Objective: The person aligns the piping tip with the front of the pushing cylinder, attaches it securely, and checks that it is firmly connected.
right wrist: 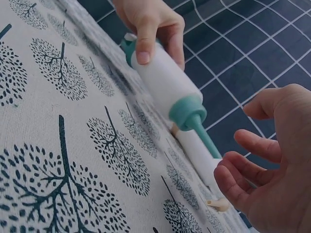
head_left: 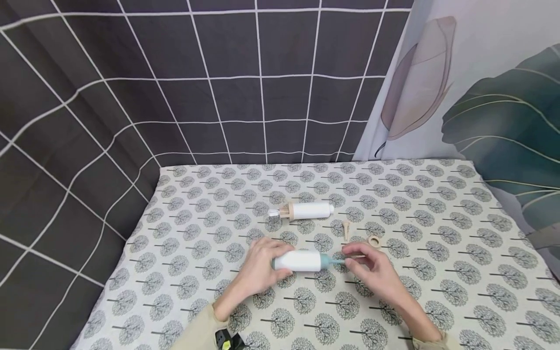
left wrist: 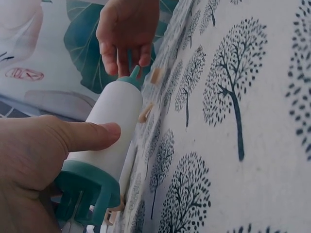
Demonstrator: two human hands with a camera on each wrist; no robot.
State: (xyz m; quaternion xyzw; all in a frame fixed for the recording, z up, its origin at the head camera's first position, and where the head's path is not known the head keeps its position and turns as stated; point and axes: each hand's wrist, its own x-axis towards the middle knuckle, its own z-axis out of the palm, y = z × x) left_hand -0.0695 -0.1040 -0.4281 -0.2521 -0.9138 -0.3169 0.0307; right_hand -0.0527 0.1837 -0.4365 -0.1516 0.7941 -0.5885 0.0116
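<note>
A white cylinder with a teal collar, a slim teal nozzle and a teal open-framed end, a syringe-like dispenser, lies level just above the patterned cloth. My left hand grips its body near the framed end, the thumb pressed along the white wall. By the nozzle is my right hand, its fingers loosely bent and spread apart; whether they touch the tip cannot be told. Behind, a similar white dispenser with beige fittings lies on the cloth. A beige nozzle and a beige ring lie nearby.
A cloth printed with grey trees covers the table. Dark curtain with white grid lines hangs behind and to the left. A leaf-patterned curtain hangs at the right.
</note>
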